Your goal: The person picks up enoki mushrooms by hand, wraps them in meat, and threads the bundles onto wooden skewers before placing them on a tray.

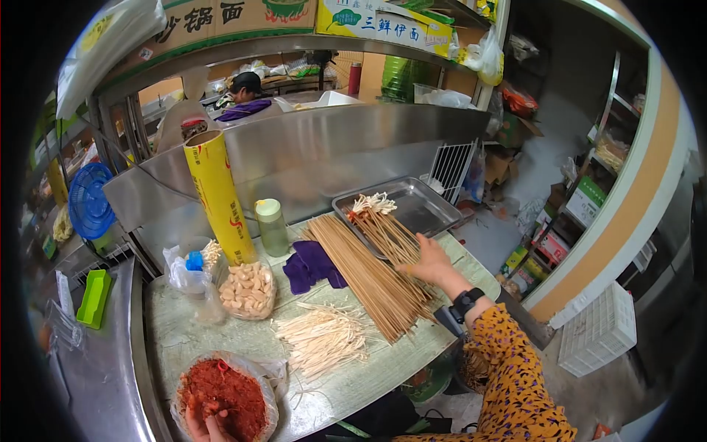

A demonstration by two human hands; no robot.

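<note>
My right hand (429, 264) reaches over the skewers threaded with white mushrooms (374, 205), which lie across the metal tray (420, 210); its fingers are apart at their lower ends. Beside them a large pile of bare wooden sticks (372, 283) lies on the table (173, 324). At the bottom left, my left hand (208, 425) is at the near edge of a bag of red chili paste (224, 394), its fingers bent; what they hold, if anything, is too small to tell. Loose enoki mushrooms (324, 339) lie between the bag and the sticks.
A yellow film roll (221, 199) stands by a green-lidded jar (272, 227), a purple cloth (313, 267) and a bag of pale pieces (247, 289). A metal panel (309, 147) rises behind. Beyond it is another person (241, 90). A white crate (598, 329) stands right.
</note>
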